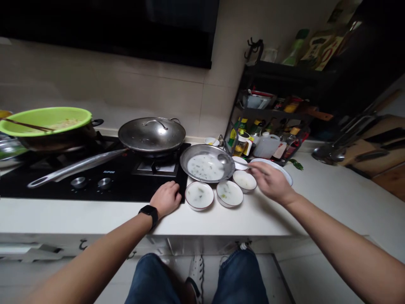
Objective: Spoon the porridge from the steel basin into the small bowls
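My right hand [270, 181] is closed round the handle of a metal ladle [224, 159], whose head is at the right side of a wide metal basin [207, 148]. The basin holds a white, soupy liquid with green bits. In front of it stand two small bowls, the left bowl [199, 196] and the middle bowl [230, 194], both with the same liquid. A third bowl [245, 181] sits just left of my right hand, also with pale contents. My left hand [166, 198], with a black watch at the wrist, rests with curled fingers at the stove's front right corner.
A lidded wok [152, 133] sits on the black stove [117, 181], its long handle [79, 166] pointing left. Further left is a green colander [63, 112] with chopsticks across it. A rack [243, 84] of bottles and a ribbed plate [287, 174] are at the right.
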Demonstrator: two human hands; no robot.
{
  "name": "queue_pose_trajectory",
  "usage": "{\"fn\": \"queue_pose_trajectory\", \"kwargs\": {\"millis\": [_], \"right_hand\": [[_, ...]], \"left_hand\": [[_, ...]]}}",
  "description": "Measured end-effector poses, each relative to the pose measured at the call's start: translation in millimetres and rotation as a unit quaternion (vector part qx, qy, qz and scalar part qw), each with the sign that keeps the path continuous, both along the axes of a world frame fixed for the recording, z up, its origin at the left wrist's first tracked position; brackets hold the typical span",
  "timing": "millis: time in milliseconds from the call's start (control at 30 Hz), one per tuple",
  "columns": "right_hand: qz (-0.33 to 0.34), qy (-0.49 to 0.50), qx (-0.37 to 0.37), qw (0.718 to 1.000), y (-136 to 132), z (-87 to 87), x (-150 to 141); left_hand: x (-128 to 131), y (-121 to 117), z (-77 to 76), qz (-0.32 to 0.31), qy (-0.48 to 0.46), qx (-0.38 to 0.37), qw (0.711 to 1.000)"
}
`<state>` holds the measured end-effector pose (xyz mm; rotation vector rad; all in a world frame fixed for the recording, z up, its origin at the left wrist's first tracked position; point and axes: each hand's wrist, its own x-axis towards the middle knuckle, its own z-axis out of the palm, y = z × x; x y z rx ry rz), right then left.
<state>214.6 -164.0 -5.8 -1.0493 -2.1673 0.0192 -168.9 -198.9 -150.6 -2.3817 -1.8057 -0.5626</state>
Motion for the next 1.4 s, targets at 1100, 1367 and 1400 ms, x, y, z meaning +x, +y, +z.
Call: {"fn": "queue_pose_trajectory", "kwargs": {"millis": [1100,1367,1400], "right_hand": [[-0.252,0.496,-0.267,0.786,7.0,14.3,77.0],[-0.208,0.504,-0.268,0.794,45.2,34.5,39.5],[-0.201,0.51,-0.273,0.791,50.6,27.9,32.5]], "left_hand": [[-1.3,0.7,-1.7,0.004,0.019,0.002,1.0],[-0.4,0.0,-2.1,0.004,0.012,0.002,1.0],[-0.2,0.0,-1.7,0.003,0.011,0.0,1.0]]}}
